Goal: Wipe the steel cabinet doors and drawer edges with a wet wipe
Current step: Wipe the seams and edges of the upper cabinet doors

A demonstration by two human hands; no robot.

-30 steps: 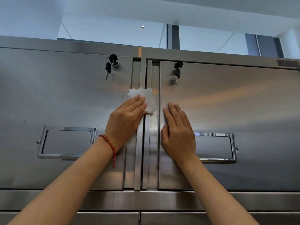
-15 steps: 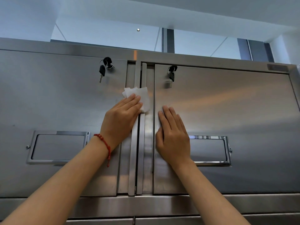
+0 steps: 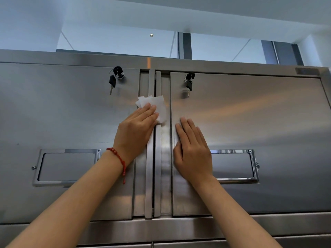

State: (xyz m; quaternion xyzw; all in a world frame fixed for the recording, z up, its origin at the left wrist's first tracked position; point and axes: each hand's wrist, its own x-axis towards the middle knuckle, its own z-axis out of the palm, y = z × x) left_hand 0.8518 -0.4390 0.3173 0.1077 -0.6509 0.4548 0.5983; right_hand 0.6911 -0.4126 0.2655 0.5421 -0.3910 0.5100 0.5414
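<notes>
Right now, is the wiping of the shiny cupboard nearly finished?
Hard to tell what is already clean: the steel shows no clear wipe marks. In hand: the left hand presses the white wipe on the middle strips between the doors, while the right hand lies flat on the right door. Probably left: the upper strips, the wide door faces, and the drawer edges at the bottom.
</notes>
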